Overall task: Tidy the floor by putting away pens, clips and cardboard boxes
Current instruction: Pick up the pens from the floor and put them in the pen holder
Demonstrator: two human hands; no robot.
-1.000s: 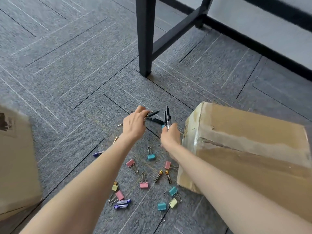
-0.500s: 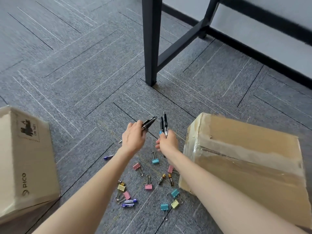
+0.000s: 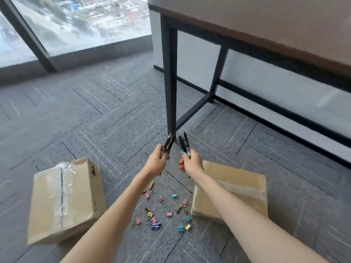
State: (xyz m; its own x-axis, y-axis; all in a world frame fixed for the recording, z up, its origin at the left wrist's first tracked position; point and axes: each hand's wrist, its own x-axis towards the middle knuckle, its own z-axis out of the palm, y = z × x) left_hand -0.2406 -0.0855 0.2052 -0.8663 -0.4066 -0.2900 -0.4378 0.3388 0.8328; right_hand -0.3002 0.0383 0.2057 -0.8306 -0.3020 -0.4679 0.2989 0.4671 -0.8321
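- Brown-topped black-framed table (image 3: 266, 25), cut off at the right edge.
- Taped cardboard boxes on the grey carpet, left (image 3: 64, 202) and right (image 3: 233, 188) of the table's near leg; the right forearm hides part of the right box.
- Left hand (image 3: 157, 162) clamps dark pens (image 3: 168, 143); right hand (image 3: 190, 162) clamps black pens (image 3: 184, 143), both in front of the leg.
- Coloured binder clips (image 3: 167, 209) lie between the boxes.

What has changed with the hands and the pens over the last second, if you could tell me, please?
Both hands have lifted off the carpet: the left hand took up a pen that lay on the floor and now holds it raised, while the right hand keeps its black pens. The view has tilted up toward the table. The clips and both cardboard boxes stayed put.
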